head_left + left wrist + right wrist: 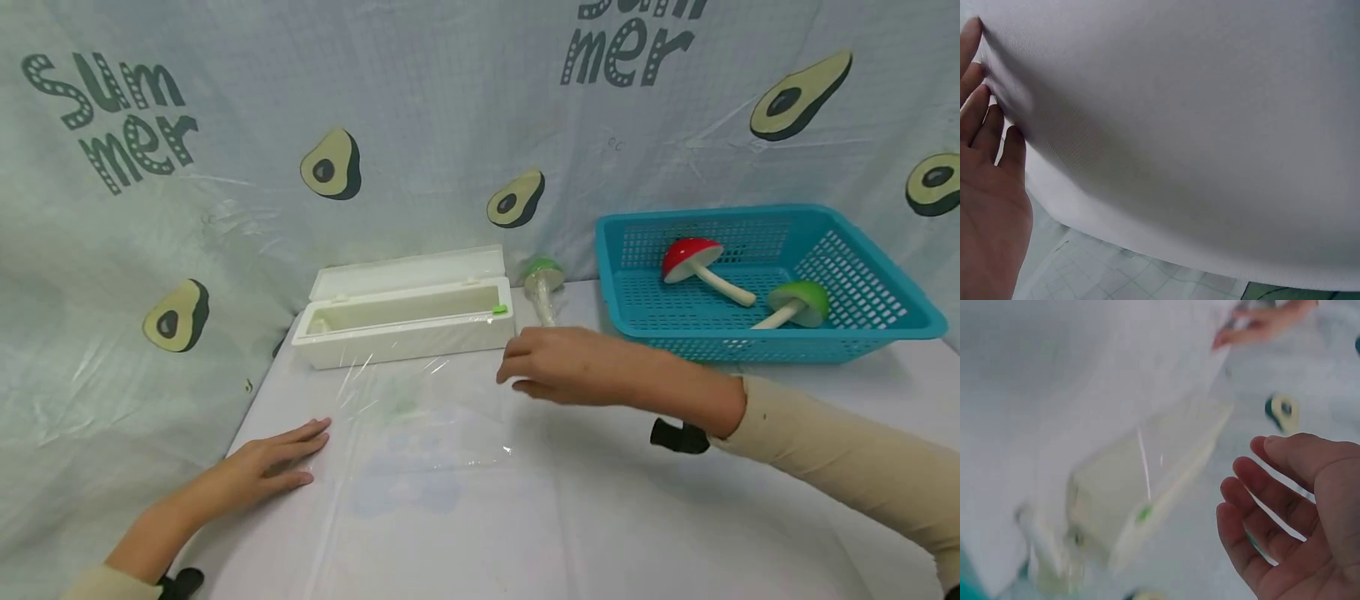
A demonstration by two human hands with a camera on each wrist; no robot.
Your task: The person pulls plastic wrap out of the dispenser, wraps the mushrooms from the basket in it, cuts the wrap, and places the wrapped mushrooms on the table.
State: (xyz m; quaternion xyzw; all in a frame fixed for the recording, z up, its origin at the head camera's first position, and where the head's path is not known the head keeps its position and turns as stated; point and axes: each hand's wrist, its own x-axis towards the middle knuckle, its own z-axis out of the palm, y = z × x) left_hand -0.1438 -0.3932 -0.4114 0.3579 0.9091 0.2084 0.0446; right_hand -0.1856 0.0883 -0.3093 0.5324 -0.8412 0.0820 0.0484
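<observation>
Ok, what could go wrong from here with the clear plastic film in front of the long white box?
The clear plastic film before the long white box looks ungripped, so it might wrinkle or cling to itself. The box's flat white lid stands open and could drop if bumped. The right hand appears close to the green-capped, pale-stemmed mushroom beside the box and might knock it.
</observation>
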